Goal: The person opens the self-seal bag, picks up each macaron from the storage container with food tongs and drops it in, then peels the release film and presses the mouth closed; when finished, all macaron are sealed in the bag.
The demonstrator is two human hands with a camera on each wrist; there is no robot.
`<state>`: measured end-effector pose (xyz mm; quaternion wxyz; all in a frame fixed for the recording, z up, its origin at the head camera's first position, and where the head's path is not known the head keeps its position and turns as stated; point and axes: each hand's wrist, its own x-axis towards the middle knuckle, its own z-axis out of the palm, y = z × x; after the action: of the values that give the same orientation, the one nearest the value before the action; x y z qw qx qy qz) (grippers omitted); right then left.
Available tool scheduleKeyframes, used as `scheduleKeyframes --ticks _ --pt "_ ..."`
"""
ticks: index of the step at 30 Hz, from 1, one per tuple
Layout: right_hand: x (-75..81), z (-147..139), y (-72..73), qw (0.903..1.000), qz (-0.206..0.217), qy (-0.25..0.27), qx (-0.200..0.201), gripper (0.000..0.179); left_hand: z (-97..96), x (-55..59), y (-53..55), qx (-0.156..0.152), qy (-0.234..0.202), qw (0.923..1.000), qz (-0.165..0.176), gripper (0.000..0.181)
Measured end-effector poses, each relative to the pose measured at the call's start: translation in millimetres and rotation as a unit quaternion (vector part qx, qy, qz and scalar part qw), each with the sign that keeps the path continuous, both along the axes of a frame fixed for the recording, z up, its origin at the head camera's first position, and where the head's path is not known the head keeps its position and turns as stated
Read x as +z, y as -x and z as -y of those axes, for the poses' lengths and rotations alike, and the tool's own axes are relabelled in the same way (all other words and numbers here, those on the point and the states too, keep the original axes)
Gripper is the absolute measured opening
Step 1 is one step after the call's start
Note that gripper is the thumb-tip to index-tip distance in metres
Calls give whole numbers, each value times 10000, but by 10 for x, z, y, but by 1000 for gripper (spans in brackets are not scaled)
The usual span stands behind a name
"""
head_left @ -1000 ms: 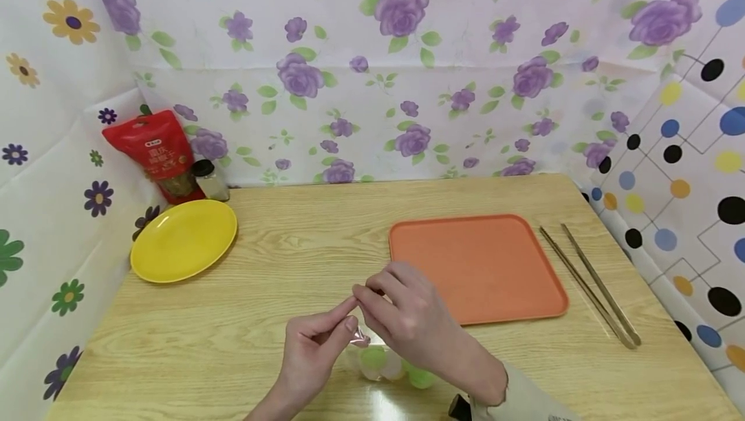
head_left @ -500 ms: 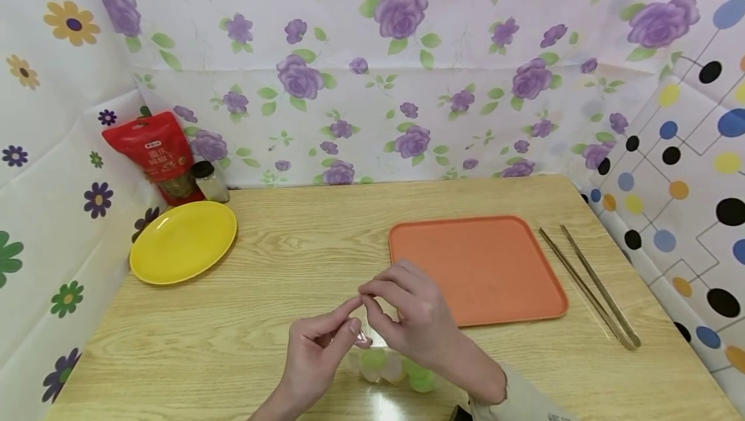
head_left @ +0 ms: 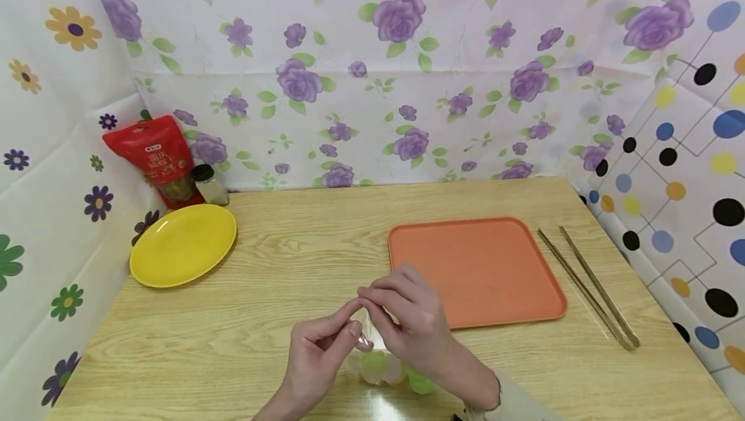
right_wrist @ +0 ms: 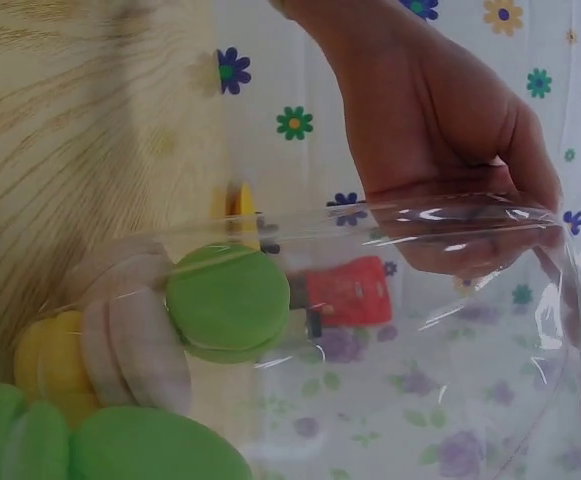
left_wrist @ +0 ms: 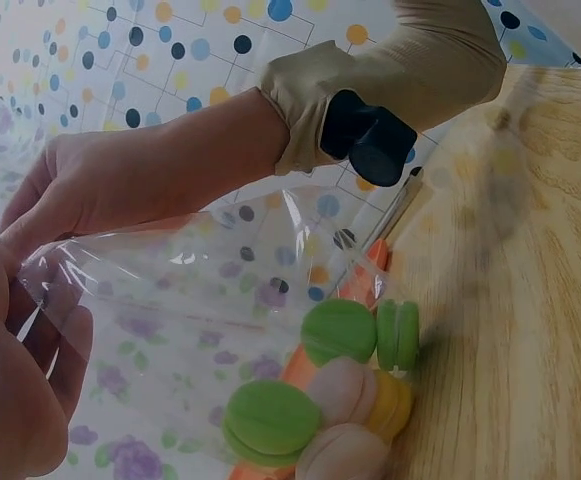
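Observation:
A clear plastic bag (left_wrist: 190,290) hangs below both hands, with several macarons in its bottom. A green macaron (right_wrist: 228,300), pale pinkish ones (left_wrist: 342,388) and a yellow one (left_wrist: 390,402) show through the film. My left hand (head_left: 317,350) pinches the bag's upper edge between thumb and fingers. Close against it, my right hand (head_left: 410,321) pinches the same edge, fingertips meeting the left index finger. A small shiny pinkish fold shows beside the left thumb in the head view. The right hand partly hides the bag there.
An orange tray (head_left: 477,272) lies beyond the right hand, with metal tongs (head_left: 588,288) to its right. At the back left are a yellow plate (head_left: 183,246), a red pouch (head_left: 154,159) and a black-lidded jar (head_left: 211,185). Patterned sheets (head_left: 349,72) border the table.
Both hands have shifted slightly right and down in the head view, still meeting at the bag's edge. The right fingers have straightened a little. The bag stays held.

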<state>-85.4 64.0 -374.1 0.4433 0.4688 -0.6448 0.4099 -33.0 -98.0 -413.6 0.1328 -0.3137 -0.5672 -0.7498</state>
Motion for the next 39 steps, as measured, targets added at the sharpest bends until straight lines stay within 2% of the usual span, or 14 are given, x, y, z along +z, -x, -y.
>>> scheduleKeyframes --ticks 6,11,15,20,24,27,30,34,36,37,39 --pt "-7 13 -3 9993 184 316 -4 19 -22 -13 -14 280 135 9994 -168 45" --pt "18 6 -35 9996 92 273 48 16 -30 -8 -8 374 94 9992 -93 42" --pt "40 5 -69 9998 -31 190 78 17 -32 0 -2 342 39 9994 -83 42" --pt "43 12 -66 9997 82 212 58 17 -41 -7 -3 220 -39 9997 -63 44" --pt "26 21 -57 9996 86 281 57 18 -46 -17 -12 233 2 9997 -20 44" --pt "-6 17 -52 9987 273 407 169 19 -44 -22 -13 278 86 9996 -47 45" --pt "-42 -12 -47 9956 659 550 386 18 -50 -21 -10 293 150 9994 -75 47" --pt "-28 -109 -24 9861 1382 731 556 12 -59 -23 -15 400 152 9991 -29 48" --pt "5 -174 -13 9745 1971 852 660 8 -61 -25 -21 512 132 9986 -29 46" --pt "26 -208 -10 9644 2359 974 692 6 -61 -29 -25 564 121 9983 -19 45" --pt "70 -280 -7 9344 3229 1315 734 3 -58 -35 -32 646 108 9979 -13 43"
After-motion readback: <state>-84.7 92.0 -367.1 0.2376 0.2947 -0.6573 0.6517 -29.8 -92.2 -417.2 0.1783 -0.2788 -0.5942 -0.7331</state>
